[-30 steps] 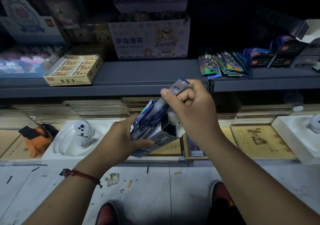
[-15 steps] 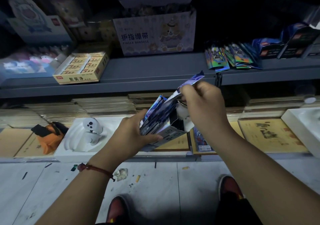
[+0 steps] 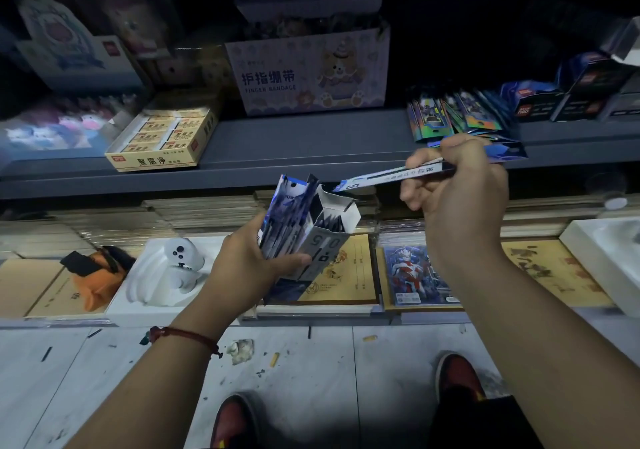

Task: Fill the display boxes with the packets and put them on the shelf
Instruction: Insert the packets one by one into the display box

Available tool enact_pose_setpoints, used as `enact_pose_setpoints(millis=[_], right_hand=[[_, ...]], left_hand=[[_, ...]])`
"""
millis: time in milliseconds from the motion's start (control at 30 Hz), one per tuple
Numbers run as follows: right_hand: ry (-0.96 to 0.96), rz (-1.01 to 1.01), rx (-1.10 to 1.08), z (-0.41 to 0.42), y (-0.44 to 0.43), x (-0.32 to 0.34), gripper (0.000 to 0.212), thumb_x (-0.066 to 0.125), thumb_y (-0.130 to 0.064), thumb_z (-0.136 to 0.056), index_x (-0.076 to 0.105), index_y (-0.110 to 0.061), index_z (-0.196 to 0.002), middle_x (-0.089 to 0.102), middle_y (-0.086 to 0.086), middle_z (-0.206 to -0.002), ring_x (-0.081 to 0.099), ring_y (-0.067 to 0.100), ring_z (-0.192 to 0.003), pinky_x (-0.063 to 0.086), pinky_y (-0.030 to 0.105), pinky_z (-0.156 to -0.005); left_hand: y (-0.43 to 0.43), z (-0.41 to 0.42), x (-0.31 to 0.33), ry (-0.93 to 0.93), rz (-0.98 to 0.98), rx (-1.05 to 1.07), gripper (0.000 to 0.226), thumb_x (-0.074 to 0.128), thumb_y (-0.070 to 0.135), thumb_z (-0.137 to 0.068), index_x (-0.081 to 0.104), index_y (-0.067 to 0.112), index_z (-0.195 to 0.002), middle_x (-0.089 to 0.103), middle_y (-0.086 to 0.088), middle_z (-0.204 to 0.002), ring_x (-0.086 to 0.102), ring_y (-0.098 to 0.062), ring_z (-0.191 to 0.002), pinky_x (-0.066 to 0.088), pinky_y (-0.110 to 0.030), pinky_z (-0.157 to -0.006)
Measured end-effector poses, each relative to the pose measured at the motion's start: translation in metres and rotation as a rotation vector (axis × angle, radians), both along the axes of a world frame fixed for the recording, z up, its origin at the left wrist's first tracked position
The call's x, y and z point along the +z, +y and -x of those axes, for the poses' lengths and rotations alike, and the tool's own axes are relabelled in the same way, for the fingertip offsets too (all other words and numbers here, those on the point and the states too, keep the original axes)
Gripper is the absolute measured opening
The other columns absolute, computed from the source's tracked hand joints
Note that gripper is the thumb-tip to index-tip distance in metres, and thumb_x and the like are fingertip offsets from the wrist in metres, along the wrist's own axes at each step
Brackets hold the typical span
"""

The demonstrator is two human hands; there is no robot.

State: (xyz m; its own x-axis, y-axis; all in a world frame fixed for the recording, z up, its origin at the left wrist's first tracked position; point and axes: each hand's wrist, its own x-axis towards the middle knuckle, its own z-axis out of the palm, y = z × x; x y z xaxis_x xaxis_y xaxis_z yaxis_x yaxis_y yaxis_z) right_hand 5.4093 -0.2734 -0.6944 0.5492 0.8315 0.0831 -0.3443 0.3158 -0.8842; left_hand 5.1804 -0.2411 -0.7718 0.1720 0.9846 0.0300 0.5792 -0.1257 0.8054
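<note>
My left hand (image 3: 247, 265) grips a small white display box (image 3: 323, 242) marked "0.5", open at the top, together with a bunch of blue packets (image 3: 285, 218) pressed against its left side. My right hand (image 3: 460, 185) pinches one long blue-and-white packet (image 3: 391, 176) and holds it nearly level, its left end just above the box's open top. More loose packets (image 3: 450, 117) lie in a fan on the grey shelf (image 3: 311, 143) behind my right hand. Dark blue display boxes (image 3: 540, 100) stand at the shelf's right end.
On the shelf stand a yellow eraser box (image 3: 162, 140) at the left and a "Finger Bandage" carton (image 3: 308, 74) in the middle. Below it lie notebooks (image 3: 346, 275), a white tray with a figurine (image 3: 173, 268) and an orange item (image 3: 97, 275). My red shoes (image 3: 457, 376) are on the tiled floor.
My right hand has drawn one packet up and to the right, out of the bunch at the box. The left hand with box and packets has stayed about level.
</note>
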Motion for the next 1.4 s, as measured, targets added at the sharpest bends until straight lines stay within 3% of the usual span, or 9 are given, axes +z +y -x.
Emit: enact_pose_setpoints(millis=[200,667,800,867,933,1033,1133,1233,1400], right_hand=[[-0.049,0.022,-0.002,0.003,-0.002,0.002,0.024,0.036,0.002,-0.093,0.053,-0.014,-0.096,0.063,0.006,-0.066,0.045,0.021,-0.059,0.035,0.024,-0.045],[-0.269,-0.062,0.12,0.011,-0.004,-0.006,0.021,0.036,0.001,-0.09,0.051,-0.013,-0.094,0.061,0.007,-0.064,0.039,0.021,-0.053,0.03,0.027,-0.047],[-0.489,-0.069,0.16,0.012,-0.002,-0.014,0.02,0.038,-0.011,-0.085,0.053,-0.02,-0.096,0.064,0.004,-0.068,0.047,0.013,-0.056,0.035,0.028,-0.064],[-0.656,-0.053,0.206,0.013,-0.002,-0.017,0.02,0.038,-0.014,-0.088,0.052,-0.024,-0.098,0.065,0.005,-0.076,0.046,0.004,-0.055,0.036,0.026,-0.06],[-0.875,-0.01,0.238,0.016,-0.003,-0.022,0.02,0.042,-0.018,-0.09,0.051,-0.025,-0.106,0.059,0.005,-0.092,0.046,0.007,-0.06,0.039,0.031,-0.058],[-1.032,0.027,0.165,0.018,0.0,-0.028,0.025,0.058,-0.021,-0.095,0.05,-0.024,-0.118,0.048,-0.002,-0.105,0.052,0.008,-0.077,0.04,0.019,-0.065],[-0.924,-0.041,0.079,0.016,0.001,-0.027,0.021,0.065,-0.018,-0.097,0.055,-0.016,-0.116,0.053,0.002,-0.082,0.048,0.009,-0.06,0.038,0.018,-0.058],[-0.896,-0.095,0.027,0.014,0.0,-0.025,0.016,0.068,-0.016,-0.096,0.057,-0.016,-0.108,0.06,0.004,-0.076,0.051,0.012,-0.054,0.042,0.021,-0.053],[-1.164,0.006,0.062,0.016,-0.001,-0.032,0.032,0.077,-0.027,-0.09,0.049,-0.022,-0.106,0.06,-0.007,-0.074,0.05,0.008,-0.053,0.05,0.036,-0.053]], left_hand=[[-0.002,-0.001,0.004,-0.153,0.066,-0.028,0.042,0.087,0.029,-0.073,0.064,0.028,-0.108,0.077,0.008,-0.097,0.074,-0.01,-0.088,0.062,-0.029,-0.069],[-0.009,-0.005,0.014,-0.224,0.093,-0.062,0.049,0.088,0.03,-0.067,0.061,0.025,-0.107,0.076,0.011,-0.095,0.073,-0.008,-0.083,0.059,-0.023,-0.065],[-0.01,-0.006,0.014,-0.213,0.1,-0.071,0.047,0.088,0.026,-0.068,0.06,0.028,-0.106,0.075,0.018,-0.096,0.073,-0.005,-0.084,0.058,-0.02,-0.065],[-0.01,-0.006,0.013,-0.205,0.094,-0.07,0.049,0.089,0.026,-0.068,0.061,0.029,-0.108,0.075,0.018,-0.097,0.073,-0.004,-0.086,0.058,-0.019,-0.066],[-0.01,-0.007,0.013,-0.193,0.076,-0.072,0.05,0.089,0.025,-0.069,0.061,0.03,-0.11,0.075,0.018,-0.099,0.072,-0.002,-0.088,0.058,-0.019,-0.067],[-0.01,-0.007,0.013,-0.202,0.063,-0.067,0.053,0.089,0.024,-0.07,0.061,0.027,-0.115,0.075,0.016,-0.098,0.073,-0.004,-0.088,0.058,-0.018,-0.067],[-0.008,-0.006,0.011,-0.203,0.051,-0.051,0.057,0.089,0.025,-0.069,0.061,0.024,-0.118,0.076,0.014,-0.098,0.073,-0.004,-0.087,0.058,-0.017,-0.066],[-0.008,-0.005,0.011,-0.199,0.049,-0.049,0.059,0.089,0.03,-0.067,0.06,0.025,-0.118,0.076,0.012,-0.098,0.073,-0.004,-0.088,0.058,-0.019,-0.066],[-0.007,-0.006,0.01,-0.187,0.038,-0.07,0.062,0.088,0.037,-0.066,0.06,0.026,-0.12,0.075,0.01,-0.104,0.073,-0.006,-0.093,0.061,-0.023,-0.07]])
